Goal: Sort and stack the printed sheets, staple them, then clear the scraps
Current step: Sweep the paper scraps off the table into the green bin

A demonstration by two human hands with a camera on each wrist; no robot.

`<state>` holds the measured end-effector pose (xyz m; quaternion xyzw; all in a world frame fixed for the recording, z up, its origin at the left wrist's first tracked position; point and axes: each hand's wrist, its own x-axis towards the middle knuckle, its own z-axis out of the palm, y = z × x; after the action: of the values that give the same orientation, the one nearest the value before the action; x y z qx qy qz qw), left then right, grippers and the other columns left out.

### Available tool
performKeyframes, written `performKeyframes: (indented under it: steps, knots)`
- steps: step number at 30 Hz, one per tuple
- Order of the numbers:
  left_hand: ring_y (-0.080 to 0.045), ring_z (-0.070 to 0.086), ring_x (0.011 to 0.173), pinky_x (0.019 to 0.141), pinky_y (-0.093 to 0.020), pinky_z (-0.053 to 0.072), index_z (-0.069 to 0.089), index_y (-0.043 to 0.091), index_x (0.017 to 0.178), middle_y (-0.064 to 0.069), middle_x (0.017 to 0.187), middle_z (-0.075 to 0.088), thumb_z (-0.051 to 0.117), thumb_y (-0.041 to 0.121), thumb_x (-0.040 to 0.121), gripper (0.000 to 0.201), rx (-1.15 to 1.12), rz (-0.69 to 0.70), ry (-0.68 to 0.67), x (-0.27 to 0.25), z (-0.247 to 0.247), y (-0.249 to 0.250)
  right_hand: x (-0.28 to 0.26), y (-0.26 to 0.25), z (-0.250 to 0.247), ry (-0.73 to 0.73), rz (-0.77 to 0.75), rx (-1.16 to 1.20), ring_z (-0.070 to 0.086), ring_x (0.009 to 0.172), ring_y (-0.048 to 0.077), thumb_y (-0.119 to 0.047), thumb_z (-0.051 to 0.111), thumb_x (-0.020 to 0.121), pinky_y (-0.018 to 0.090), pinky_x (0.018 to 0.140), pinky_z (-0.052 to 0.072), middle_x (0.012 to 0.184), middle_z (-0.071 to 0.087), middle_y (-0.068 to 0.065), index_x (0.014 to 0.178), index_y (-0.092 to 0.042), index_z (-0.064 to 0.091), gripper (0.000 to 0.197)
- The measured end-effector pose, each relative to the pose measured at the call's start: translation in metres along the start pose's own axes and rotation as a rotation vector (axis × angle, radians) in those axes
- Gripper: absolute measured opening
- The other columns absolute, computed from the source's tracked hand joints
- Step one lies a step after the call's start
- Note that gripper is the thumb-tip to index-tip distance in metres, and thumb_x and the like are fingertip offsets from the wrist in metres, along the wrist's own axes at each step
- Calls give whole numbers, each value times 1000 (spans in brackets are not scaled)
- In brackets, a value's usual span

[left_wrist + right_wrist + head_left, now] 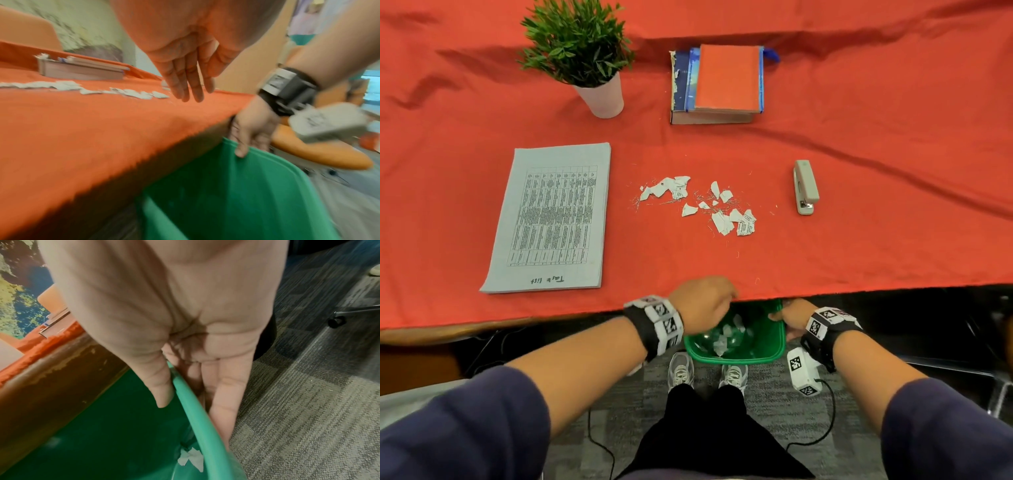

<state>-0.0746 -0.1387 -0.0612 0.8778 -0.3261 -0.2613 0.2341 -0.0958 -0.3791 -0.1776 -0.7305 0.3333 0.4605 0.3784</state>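
Observation:
Torn paper scraps (698, 202) and loose staples lie scattered mid-table on the red cloth; the same scraps (127, 93) show low in the left wrist view. A stack of printed sheets (551, 219) lies to the left, a grey stapler (805, 186) to the right. My right hand (789, 318) grips the rim of a green bin (774, 346) held under the table's front edge, thumb inside and fingers outside (222, 402). My left hand (705, 301) hovers over the bin at the table edge, its fingers (185, 84) straight and holding nothing. White scraps (726, 335) lie inside the bin.
A potted plant (585, 54) and a pile of books (719, 82) stand at the back of the table. Below are my shoes (681, 370), grey carpet (308, 402) and a chair's wheeled leg (337, 321) to the right.

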Motion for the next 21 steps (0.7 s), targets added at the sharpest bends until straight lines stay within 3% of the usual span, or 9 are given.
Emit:
performKeyframes:
  steps: [2, 5, 7, 10, 17, 21]
  knots:
    - [-15, 58, 106, 91, -29, 49, 58, 15, 123, -1, 122, 60, 37, 20, 100, 31, 19, -69, 109, 28, -21, -6, -1, 1, -1, 14, -15, -20, 71, 89, 38, -18, 70, 85, 52, 80, 58, 101, 72, 22, 103, 5, 63, 31]
    - [-20, 49, 124, 104, -32, 41, 52, 11, 132, -6, 136, 50, 39, 17, 99, 36, 39, -146, 185, 65, -41, -22, -9, -3, -1, 17, -27, -24, 71, 89, 38, -17, 68, 87, 50, 81, 57, 101, 72, 22, 105, 5, 63, 29]
    - [-24, 28, 142, 115, -34, 25, 38, 8, 144, -9, 153, 30, 39, 16, 98, 46, 47, -211, 148, 81, -39, -34, -11, -4, -1, 23, -31, -34, 71, 89, 38, -18, 67, 88, 48, 81, 58, 101, 72, 22, 104, 6, 64, 28]
    - [-29, 3, 149, 120, -38, 12, 22, 7, 150, -13, 161, 5, 39, 19, 99, 56, 96, -255, 23, 89, -29, -41, -11, -3, -2, 39, -42, -39, 71, 89, 38, -19, 67, 88, 48, 81, 58, 101, 72, 22, 105, 6, 64, 30]
    - [-23, 1, 149, 118, -33, 12, 20, 12, 151, -6, 161, 2, 39, 20, 99, 56, 133, -71, -68, 36, 15, -8, -10, -5, -5, 2, -38, -39, 71, 88, 38, -21, 67, 88, 50, 83, 57, 105, 71, 24, 116, 8, 57, 42]
    - [-19, -1, 149, 118, -31, 10, 18, 13, 152, -4, 161, -1, 37, 18, 100, 55, 147, 24, -199, -7, 41, 12, -13, -7, -6, -12, -49, -75, 71, 91, 36, -24, 65, 90, 48, 83, 57, 120, 66, 20, 126, 2, 50, 47]
